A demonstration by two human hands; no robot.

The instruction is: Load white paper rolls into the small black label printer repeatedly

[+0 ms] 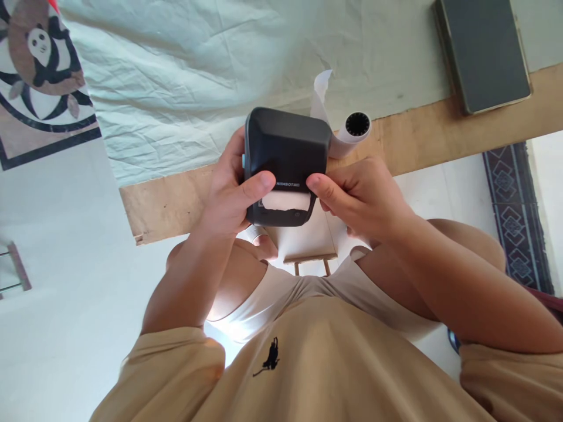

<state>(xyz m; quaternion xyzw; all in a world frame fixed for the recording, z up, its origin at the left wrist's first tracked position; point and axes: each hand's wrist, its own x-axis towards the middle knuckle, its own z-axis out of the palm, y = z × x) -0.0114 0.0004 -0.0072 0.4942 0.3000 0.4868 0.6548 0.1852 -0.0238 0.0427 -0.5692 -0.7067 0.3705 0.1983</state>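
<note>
Hands gripping a small black plastic label printer [285,164] above the wooden table's near edge.
Left hand [229,193] clasps its side; right hand [356,196] pinches its white paper slot; white paper roll [352,133] lies just behind.

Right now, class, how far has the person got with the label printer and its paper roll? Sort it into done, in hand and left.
Done: white paper already shows in the slot of the black label printer. In hand: the left hand grips the printer's side, and the right hand pinches at the slot. Left: the paper roll sits outside behind the printer, loose strip trailing, not enclosed.
</note>
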